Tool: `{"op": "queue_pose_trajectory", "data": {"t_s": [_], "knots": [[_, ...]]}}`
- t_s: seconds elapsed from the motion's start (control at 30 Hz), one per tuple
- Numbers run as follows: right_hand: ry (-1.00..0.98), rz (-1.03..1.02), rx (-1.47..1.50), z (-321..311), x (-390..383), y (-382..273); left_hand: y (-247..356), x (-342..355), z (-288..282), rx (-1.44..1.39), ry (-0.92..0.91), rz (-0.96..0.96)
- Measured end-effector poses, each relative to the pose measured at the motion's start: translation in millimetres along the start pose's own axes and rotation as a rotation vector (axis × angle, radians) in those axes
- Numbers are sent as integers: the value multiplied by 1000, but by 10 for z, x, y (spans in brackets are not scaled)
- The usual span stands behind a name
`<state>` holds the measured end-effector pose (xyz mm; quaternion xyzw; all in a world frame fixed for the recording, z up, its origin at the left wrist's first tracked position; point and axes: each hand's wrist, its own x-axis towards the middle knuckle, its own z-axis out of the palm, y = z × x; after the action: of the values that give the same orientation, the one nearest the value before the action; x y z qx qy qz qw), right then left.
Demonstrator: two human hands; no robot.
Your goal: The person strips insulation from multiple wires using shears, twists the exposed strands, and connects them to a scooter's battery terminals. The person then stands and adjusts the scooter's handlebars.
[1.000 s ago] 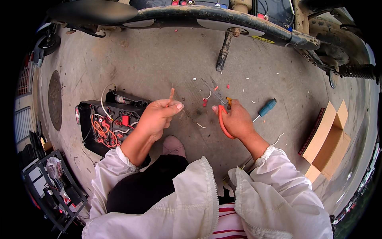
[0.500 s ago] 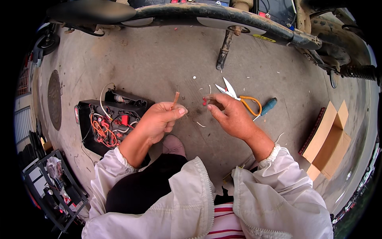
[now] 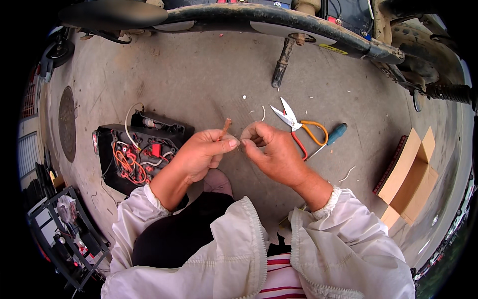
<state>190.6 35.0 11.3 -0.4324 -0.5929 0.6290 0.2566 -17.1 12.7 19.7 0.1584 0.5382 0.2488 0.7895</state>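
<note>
Near the middle, my left hand (image 3: pixel 201 152) pinches a short orange-copper wire (image 3: pixel 225 127), its frayed end pointing up. My right hand (image 3: pixel 269 154) has its thumb and forefinger closed beside my left thumb, around fine strands or something too small to make out. Scissors (image 3: pixel 297 124) with orange and red handles lie spread on the concrete just beyond my right hand, beside a blue-handled screwdriver (image 3: pixel 337 133). At the left sits an open black housing (image 3: pixel 112 167) full of orange, white and black wires and a red part.
A dirty vehicle frame (image 3: pixel 348 40) with a stand (image 3: pixel 281 67) spans the top. An open cardboard box (image 3: pixel 408 184) is at the right, a metal rack (image 3: pixel 50 214) at lower left. Small scraps lie on the concrete, and a drain cover (image 3: pixel 68 127) is at far left.
My right hand has released the scissors onto the ground and moved left to meet my left hand, which has shifted slightly right with the wire.
</note>
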Motion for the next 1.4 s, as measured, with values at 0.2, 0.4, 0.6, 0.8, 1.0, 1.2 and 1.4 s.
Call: {"op": "queue_pose_trajectory", "data": {"t_s": [0.2,0.4,0.6,0.8,1.0,1.2,1.4], "knots": [[196,380,720,217,-6,27,-7,17,18,-95,87,127],[142,529,1025,272,-39,-23,-33,27,53,-14,144,195],[158,502,1018,278,-54,18,-43,35,78,11,233,220],[139,436,1045,302,-56,26,-32,41,86,-32,200,186],[120,385,1017,332,-65,62,-45,51,48,-89,140,150],[81,398,992,321,-65,33,-23,35,79,-110,124,104],[32,409,993,310,-70,75,-47,50,13,-167,-36,86]]}}
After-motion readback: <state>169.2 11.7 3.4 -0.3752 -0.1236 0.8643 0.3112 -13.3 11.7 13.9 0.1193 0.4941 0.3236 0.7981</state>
